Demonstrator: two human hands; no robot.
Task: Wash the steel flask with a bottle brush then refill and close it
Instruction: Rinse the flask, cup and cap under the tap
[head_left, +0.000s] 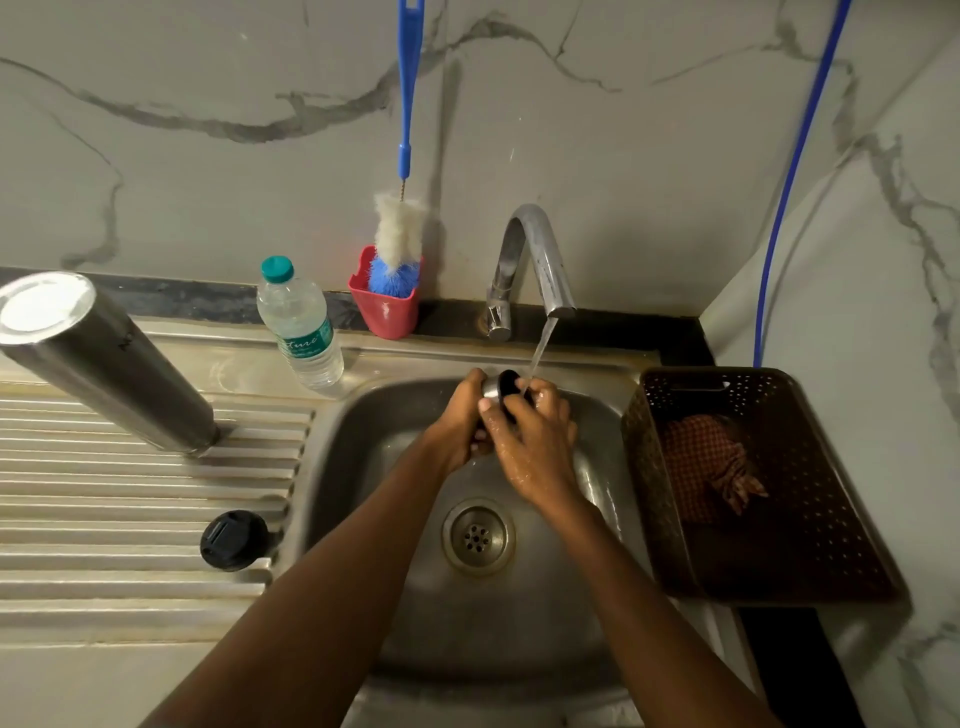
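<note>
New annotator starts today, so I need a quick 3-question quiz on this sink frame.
1. True or false: the brush has its tip in the red cup, with no hand on it.
2. Where does the flask stand? A) on a shelf B) on the drainboard C) on a stove
3. Fill in: the left hand and right hand hold a small cap under the running ____.

Key: 1 true; 2 B; 3 tap
</note>
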